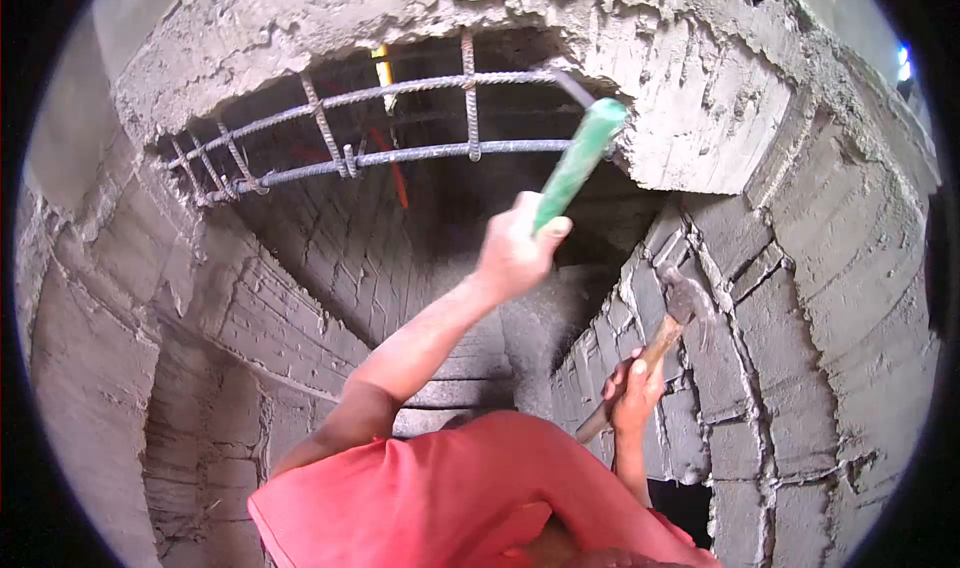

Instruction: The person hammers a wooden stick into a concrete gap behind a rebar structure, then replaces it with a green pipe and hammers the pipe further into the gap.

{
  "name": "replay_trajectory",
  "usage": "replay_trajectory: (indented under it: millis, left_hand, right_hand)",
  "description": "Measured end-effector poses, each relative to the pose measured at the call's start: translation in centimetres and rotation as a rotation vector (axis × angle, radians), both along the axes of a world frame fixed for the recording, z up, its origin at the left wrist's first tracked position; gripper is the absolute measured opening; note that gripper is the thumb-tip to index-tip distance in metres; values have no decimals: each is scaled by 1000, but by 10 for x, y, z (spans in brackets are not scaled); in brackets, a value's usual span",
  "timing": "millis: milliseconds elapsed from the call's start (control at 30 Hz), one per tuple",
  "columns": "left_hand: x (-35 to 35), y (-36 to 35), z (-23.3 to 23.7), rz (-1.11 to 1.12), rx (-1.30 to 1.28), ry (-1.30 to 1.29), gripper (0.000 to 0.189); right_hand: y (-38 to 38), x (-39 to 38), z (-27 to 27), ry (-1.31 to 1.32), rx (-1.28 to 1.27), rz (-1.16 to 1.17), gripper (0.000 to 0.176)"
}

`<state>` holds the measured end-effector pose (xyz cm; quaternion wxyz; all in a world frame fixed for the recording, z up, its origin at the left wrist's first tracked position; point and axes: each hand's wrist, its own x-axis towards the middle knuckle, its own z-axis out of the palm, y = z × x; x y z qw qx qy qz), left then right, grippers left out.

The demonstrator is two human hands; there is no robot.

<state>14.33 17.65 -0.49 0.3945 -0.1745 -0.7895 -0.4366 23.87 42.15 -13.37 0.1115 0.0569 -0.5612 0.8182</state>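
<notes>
My left hand [515,253] is raised and shut on a green-sleeved chisel [580,163]. The chisel's tip rests at the broken edge of a concrete slab [690,98] overhead, where exposed rebar [400,155] crosses an opening. My right hand [635,393] is lower and to the right, gripping the wooden handle of a hammer. The hammer head [685,298] hangs close to the block wall, well below the chisel. My red shirt [450,488] fills the bottom of the view.
Rough block walls [830,368] with mortar joints close in on the right and left [260,308]. Beyond the rebar grid the shaft is dark, with a yellow piece [383,68] and a red strip [398,178] behind the bars. The slab edge is jagged.
</notes>
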Motion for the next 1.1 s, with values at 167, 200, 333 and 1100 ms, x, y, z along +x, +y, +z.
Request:
replay_trajectory:
  millis: [167, 200, 333, 1100]
  left_hand:
    - [-13, 37, 13, -251, 164, -125, 43]
    - [-15, 39, 17, -274, 205, -135, 45]
    - [-11, 49, 25, -282, 258, -160, 49]
    - [29, 29, 69, -710, 588, -523, 46]
  right_hand:
    - [-4, -3, 41, 146, 34, -78, 35]
    - [-1, -1, 56, 144, 49, -75, 33]
    - [5, -1, 98, 243, 64, -96, 50]
    - [-37, -18, 271, 1236, -88, -84, 61]
